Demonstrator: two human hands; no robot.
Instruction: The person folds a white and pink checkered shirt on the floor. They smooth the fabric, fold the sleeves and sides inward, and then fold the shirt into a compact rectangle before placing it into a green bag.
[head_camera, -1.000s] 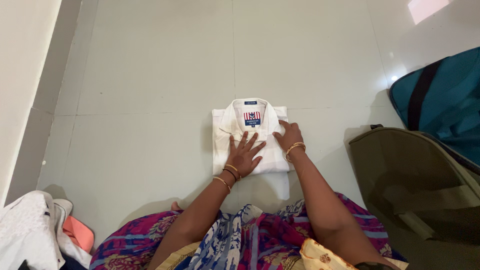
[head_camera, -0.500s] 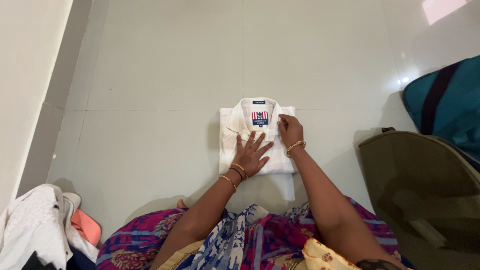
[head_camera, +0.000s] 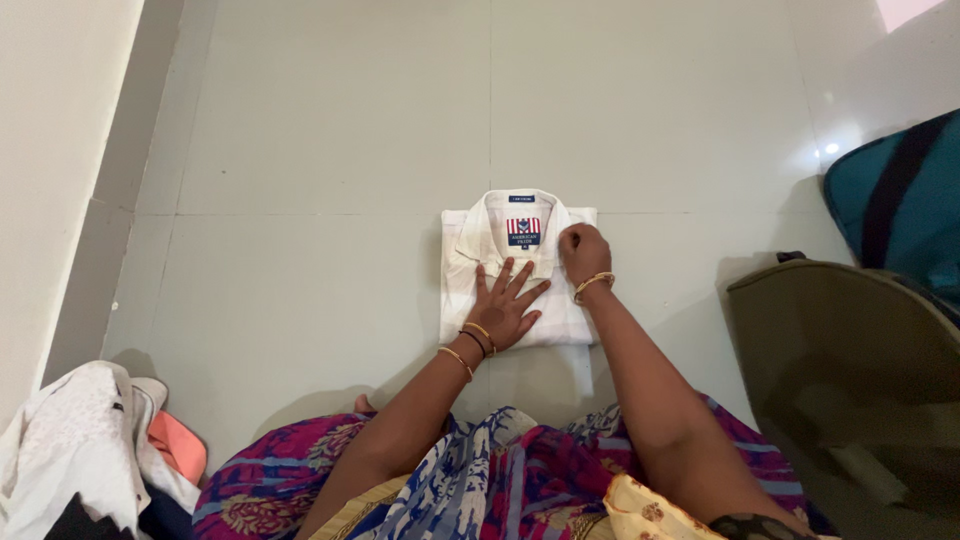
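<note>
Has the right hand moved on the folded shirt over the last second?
Yes. The right hand slid up from the folded shirt front toward the collar's right side and curled closed.

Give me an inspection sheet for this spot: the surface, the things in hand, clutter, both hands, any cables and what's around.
Surface: pale tiled floor, glossy, with grout lines.
Things in hand: folded white shirt lying flat, collar away from the person, a label inside the collar.
Clutter: heap of clothes at lower left, white with some orange.
Hands: left hand flat on the shirt, fingers spread; right hand curled at the collar's right side. Bangles on both wrists.
Cables: nothing seen.
Surroundings: wall at left; olive bag and teal bag at right.
</note>
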